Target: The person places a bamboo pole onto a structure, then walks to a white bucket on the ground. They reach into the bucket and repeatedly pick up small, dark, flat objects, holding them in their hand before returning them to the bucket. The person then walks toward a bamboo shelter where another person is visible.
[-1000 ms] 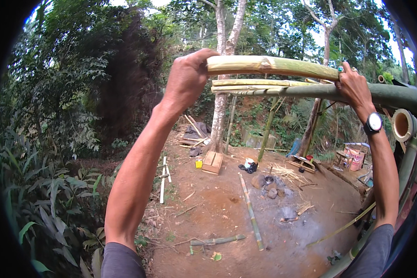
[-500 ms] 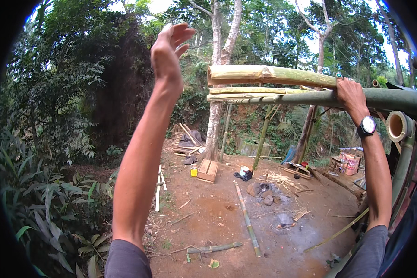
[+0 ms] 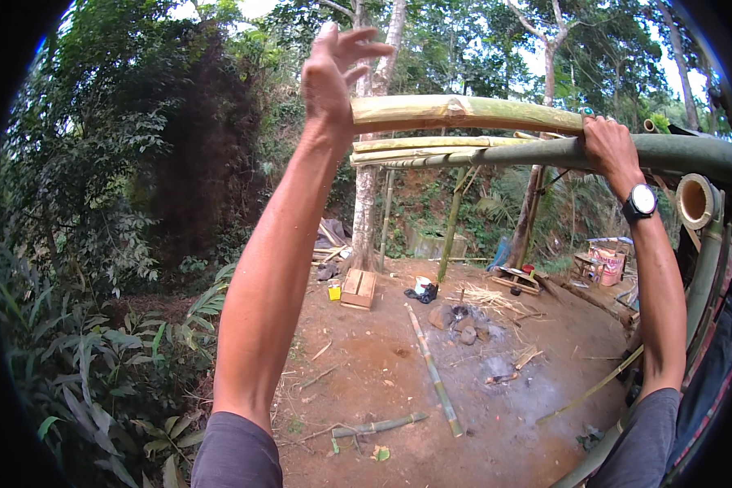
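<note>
Your left hand, fingers spread, hovers just left of the sideways-running bamboo pole; your right hand grips the green pole.

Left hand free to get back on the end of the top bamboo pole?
Probably yes. The left hand is open, fingers spread, right beside the cut end of the top bamboo pole, with nothing between them. The right hand grips the green pole farther along.
</note>
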